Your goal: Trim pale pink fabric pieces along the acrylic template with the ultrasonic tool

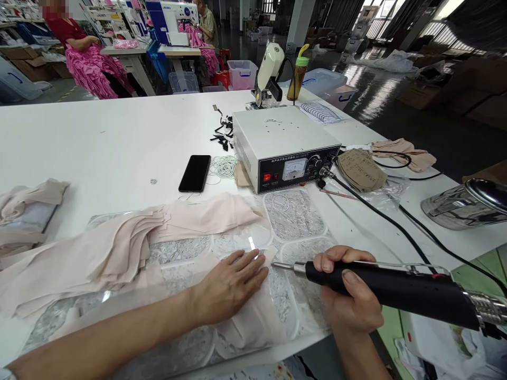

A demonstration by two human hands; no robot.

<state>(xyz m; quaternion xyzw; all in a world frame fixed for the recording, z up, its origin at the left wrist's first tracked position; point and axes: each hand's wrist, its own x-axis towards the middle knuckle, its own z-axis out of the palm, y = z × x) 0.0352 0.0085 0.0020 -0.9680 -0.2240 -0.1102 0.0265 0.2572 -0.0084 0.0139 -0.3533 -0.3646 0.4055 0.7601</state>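
My left hand [232,282] lies flat with fingers stretched out, pressing a pale pink fabric piece [253,316] onto a clear glass plate [295,214]. My right hand [348,295] is wrapped round a black hand-held tool [396,290]; its thin metal tip [283,266] points left, just beside my left fingertips. A black cable [376,214] runs from the tool's side of the table to a white control box [283,145] with a dial. A stack of pink fabric pieces [119,245] lies left of my hand.
A black phone [195,172] and white elastic rings [224,166] lie near the box. Beige pieces [360,169], a bottle [298,76] and a metal lamp [463,203] stand right. A white cutting machine [269,68] is behind. People sit at sewing machines far back.
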